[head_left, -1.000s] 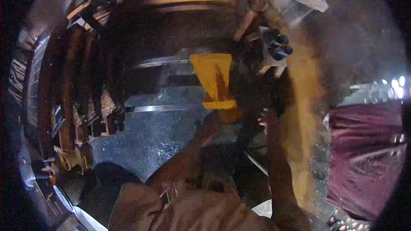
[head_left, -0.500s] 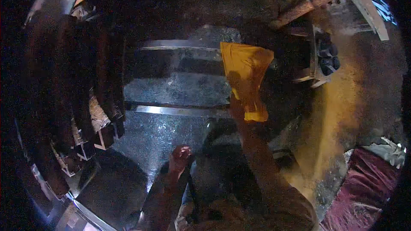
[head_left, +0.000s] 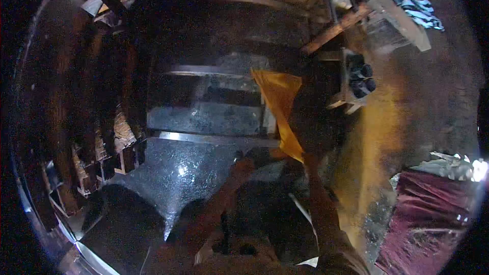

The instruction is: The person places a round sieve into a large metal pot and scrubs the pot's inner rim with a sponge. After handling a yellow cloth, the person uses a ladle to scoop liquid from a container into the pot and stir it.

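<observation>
A yellow cloth (head_left: 281, 103) stretches away from my hands, broad at its far end and gathered narrow near me. My right hand (head_left: 309, 162) is closed on its near end. From the left, my left hand (head_left: 271, 156) reaches to the same narrow end and seems to touch it; its fingers are dark and blurred, so their grip cannot be made out. Beyond the hands lies a wet, dark grey surface (head_left: 204, 160) crossed by a shiny metal strip (head_left: 196, 138).
Dark wooden beams with broken ends (head_left: 122, 131) line the left. A small wooden stand (head_left: 344, 94) with black objects (head_left: 361, 80) is at the right. Farther right lie a maroon cloth (head_left: 428, 214) and, above, a striped cloth (head_left: 410, 0) beside a plank (head_left: 402, 23).
The left hand, lower and apart from the cloth half a second ago, has come up to its near end. The cloth has narrowed and twisted, and the view has shifted.
</observation>
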Demonstrator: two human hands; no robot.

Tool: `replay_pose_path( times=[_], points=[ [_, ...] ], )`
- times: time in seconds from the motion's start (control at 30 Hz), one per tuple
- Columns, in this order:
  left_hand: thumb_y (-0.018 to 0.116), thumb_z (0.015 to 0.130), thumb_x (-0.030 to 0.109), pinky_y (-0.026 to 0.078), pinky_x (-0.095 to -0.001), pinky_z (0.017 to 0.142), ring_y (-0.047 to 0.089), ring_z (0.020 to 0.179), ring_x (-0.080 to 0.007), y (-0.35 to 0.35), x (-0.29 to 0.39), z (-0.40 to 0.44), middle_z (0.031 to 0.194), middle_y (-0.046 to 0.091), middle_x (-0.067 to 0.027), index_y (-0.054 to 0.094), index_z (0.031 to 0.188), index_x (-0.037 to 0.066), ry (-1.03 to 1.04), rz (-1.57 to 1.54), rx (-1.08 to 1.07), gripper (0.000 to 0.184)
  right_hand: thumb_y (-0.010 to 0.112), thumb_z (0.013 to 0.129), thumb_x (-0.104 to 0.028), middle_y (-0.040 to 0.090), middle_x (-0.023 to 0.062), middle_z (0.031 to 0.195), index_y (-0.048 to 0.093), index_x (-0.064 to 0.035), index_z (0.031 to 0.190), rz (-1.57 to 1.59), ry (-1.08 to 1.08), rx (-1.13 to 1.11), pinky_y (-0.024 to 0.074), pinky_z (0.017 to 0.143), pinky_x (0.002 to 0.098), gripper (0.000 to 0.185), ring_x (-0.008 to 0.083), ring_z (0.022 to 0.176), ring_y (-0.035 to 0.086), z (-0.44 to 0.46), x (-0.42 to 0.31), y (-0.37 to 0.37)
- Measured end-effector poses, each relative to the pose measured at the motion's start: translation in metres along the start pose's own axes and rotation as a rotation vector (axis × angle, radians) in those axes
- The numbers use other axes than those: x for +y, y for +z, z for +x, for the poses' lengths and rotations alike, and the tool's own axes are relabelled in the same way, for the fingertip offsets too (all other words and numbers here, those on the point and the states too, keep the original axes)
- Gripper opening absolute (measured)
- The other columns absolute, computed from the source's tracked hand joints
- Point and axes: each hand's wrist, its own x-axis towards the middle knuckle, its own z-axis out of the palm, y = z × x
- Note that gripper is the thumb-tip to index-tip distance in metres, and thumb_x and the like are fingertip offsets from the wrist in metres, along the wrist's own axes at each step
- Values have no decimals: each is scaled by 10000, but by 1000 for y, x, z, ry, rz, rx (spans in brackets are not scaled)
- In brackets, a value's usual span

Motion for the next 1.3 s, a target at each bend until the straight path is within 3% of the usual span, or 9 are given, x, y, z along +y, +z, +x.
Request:
replay_pose_path(
  times=[0.13,0.2,0.3,0.43,0.7,0.83,0.97,1.07,1.3],
  points=[
    [599,795,378,432,-360,821,512,980,-248,87,-10,62,1139,479,-125,401,1236,42,-250,-830,-364,588,451,854,-386,574,28,811,564,-114,1114,-310,-141,221,408,482,294,392,165,644,521,-51,-63,-136],
    [694,693,400,386,-429,907,439,1097,-318,137,90,64,1250,386,-180,283,1323,53,539,294,-184,828,450,853,-389,578,25,797,570,-117,1111,-300,-202,282,406,474,289,393,161,638,520,-86,-105,-186],
    [761,618,336,323,-471,968,353,1174,-388,201,199,59,1332,280,-212,157,1372,75,900,546,-221,1001,458,860,-317,581,38,839,539,-75,1101,-106,-557,279,410,505,280,351,157,666,531,-162,-192,-207],
    [784,583,275,295,-478,988,320,1194,-435,291,285,28,1338,238,-275,31,1382,68,649,615,-542,1117,508,853,-221,585,61,890,549,-12,1014,-8,-900,421,437,605,276,268,165,742,551,-283,-303,-178],
    [554,775,141,376,-396,904,451,1086,-268,431,414,-23,1154,467,-209,304,1241,6,485,-124,-965,545,564,838,-177,580,58,802,490,-2,1131,-109,-1335,759,433,615,218,349,125,700,540,-417,-335,-154],
    [442,740,-15,463,-345,703,568,779,-229,400,549,-127,855,594,-119,547,971,-6,1015,42,-513,254,660,750,-188,450,100,1143,258,-117,1340,10,-1189,237,469,718,289,718,205,965,510,-343,-216,-174],
    [523,749,58,497,-363,625,622,695,-250,411,651,-173,831,636,-141,595,951,7,1118,-104,-978,220,680,721,-92,427,150,1186,231,-87,1334,165,-998,-154,489,822,368,759,258,1016,508,-221,-111,-168],
    [534,754,105,490,-357,658,612,730,-236,402,683,-202,856,630,-134,594,954,8,1017,-27,-1210,231,667,723,-99,588,107,986,279,-85,1314,-523,-361,203,499,735,351,708,183,807,585,-266,-178,-118],
    [557,764,215,475,-344,736,589,813,-204,412,713,-265,915,617,-117,593,959,10,1322,418,-974,286,576,772,-168,576,121,1011,481,26,1124,-118,-906,-101,476,771,324,412,224,904,562,-225,-276,-239]
  ],
)
